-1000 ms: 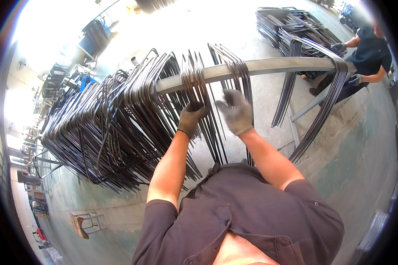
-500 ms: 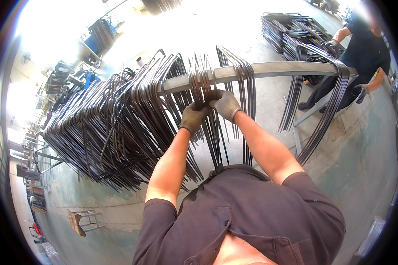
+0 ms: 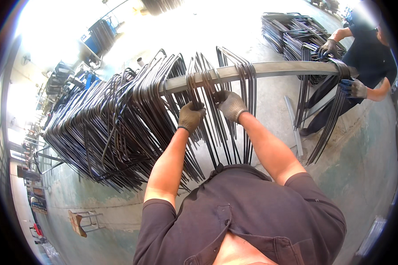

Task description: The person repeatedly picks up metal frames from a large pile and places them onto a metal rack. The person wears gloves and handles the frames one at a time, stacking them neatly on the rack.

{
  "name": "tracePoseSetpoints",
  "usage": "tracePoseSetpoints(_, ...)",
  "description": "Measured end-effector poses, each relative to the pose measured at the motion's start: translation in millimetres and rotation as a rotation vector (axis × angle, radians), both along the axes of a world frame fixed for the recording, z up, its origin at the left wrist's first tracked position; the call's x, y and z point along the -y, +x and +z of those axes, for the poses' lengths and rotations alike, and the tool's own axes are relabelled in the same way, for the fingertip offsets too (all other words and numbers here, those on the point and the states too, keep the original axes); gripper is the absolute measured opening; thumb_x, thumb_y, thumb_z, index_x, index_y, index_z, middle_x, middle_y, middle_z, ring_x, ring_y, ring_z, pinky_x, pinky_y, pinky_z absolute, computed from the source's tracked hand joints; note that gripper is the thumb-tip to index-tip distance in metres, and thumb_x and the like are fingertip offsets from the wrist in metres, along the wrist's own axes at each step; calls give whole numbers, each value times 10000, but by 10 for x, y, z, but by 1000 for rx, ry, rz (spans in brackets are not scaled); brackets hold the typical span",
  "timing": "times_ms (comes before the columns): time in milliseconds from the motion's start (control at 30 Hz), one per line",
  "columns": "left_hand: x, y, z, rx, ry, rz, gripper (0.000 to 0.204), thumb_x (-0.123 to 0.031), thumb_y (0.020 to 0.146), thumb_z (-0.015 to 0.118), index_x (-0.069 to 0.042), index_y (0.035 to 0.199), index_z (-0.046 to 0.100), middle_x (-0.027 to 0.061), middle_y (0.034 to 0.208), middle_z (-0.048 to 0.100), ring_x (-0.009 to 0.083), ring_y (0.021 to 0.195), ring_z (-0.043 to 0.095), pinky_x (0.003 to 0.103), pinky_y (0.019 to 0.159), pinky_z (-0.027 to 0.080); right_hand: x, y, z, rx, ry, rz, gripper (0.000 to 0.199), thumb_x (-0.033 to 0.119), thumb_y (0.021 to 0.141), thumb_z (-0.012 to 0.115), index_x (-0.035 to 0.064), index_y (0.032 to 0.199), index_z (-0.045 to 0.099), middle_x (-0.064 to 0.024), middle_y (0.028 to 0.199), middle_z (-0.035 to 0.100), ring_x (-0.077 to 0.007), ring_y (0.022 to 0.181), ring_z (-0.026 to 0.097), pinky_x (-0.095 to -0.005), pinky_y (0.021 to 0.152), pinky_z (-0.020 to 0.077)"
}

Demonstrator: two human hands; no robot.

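Observation:
Bent dark steel rod loops [image 3: 119, 119] hang in a dense row on a long grey metal bar [image 3: 278, 68]. My left hand [image 3: 191, 116], in a grey work glove, is closed around a small bunch of these rod loops [image 3: 199, 84] just below the bar. My right hand [image 3: 231, 105], also gloved, grips the same bunch right beside it. Another few loops [image 3: 247, 88] hang just right of my hands.
At the bar's far right end another person [image 3: 367, 62] in dark clothes holds hanging rods with gloved hands. Stacks of bent rods [image 3: 292, 31] lie on the concrete floor behind. A small wooden stool [image 3: 80, 221] stands at lower left.
My right hand moved left from the separate loops to join my left hand on one bunch. Both hands shifted up toward the bar.

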State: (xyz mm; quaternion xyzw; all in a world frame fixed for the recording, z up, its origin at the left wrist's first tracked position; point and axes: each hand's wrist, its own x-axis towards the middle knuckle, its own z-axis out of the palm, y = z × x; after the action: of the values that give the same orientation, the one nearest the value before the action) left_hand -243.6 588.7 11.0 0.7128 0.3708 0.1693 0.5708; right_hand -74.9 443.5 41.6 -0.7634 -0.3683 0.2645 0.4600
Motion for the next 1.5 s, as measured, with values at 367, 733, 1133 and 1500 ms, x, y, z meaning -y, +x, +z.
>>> tracePoseSetpoints(367, 21, 9, 187, 38, -64, -99, 316, -40, 919, 866, 41, 1220, 810, 71, 1062, 854, 154, 899, 765, 337, 833, 618, 84, -180, 47, 51, -85, -117, 346, 120, 977, 710, 56, 1299, 817, -194, 1274, 855, -360, 1249, 805, -437, 1112, 605)
tracePoseSetpoints(733, -77, 57, 70, -34, -34, -59, 317, -8, 919, 884, 29, 1222, 799, 90, 1091, 848, 200, 979, 798, 359, 924, 646, 333, 5, -678, 167, -47, 15, 254, 57, 995, 686, 65, 1199, 838, -208, 1149, 857, -354, 1123, 835, -429, 1009, 652)
tracePoseSetpoints(1133, -367, -226, -373, 147, -47, 231, 266, 94, 883, 855, -34, 1112, 813, 35, 997, 810, 162, 889, 756, 343, 816, 626, 399, -58, -794, -25, -61, 74, 285, 96, 948, 824, 91, 1232, 841, -119, 1150, 877, -231, 1085, 829, -379, 1024, 639)
tracePoseSetpoints(1500, 261, -321, 20, 133, 716, 711, 262, 33, 976, 828, 14, 1230, 766, 109, 1191, 773, 197, 1115, 750, 352, 977, 612, 392, -133, -598, -167, -74, 48, 395, 63, 1014, 827, 64, 1407, 794, -106, 1265, 872, -214, 1174, 817, -370, 1075, 630)
